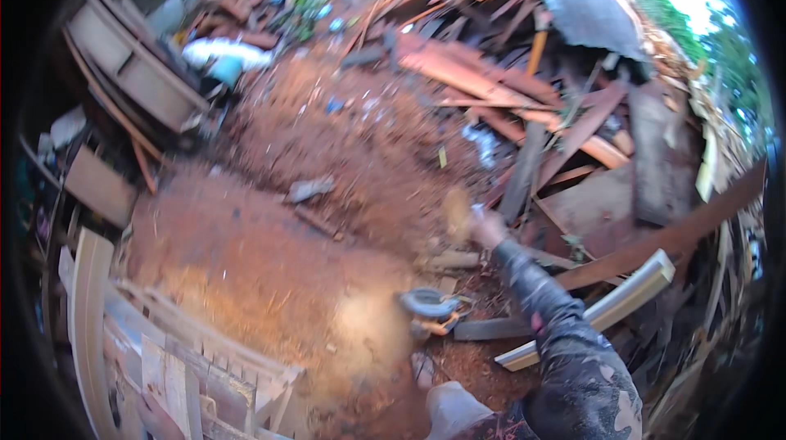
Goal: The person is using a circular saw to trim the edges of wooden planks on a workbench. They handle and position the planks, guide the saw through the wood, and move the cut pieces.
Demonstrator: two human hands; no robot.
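Over red dirt [270, 252] | right hand [488, 229] blurred, grips small pale piece [457, 212]

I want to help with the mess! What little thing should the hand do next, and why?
Probably pull the right hand back toward the body: it is stretched out over the red dirt beside the wood pile, blurred, and seems to grip a small pale piece; I cannot tell for sure.

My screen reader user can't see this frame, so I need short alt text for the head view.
A person's right hand, blurred, reaches out in a dark patterned sleeve over red-brown sawdust. Piles of scrap wood planks surround it, with pale wooden frames at lower left.
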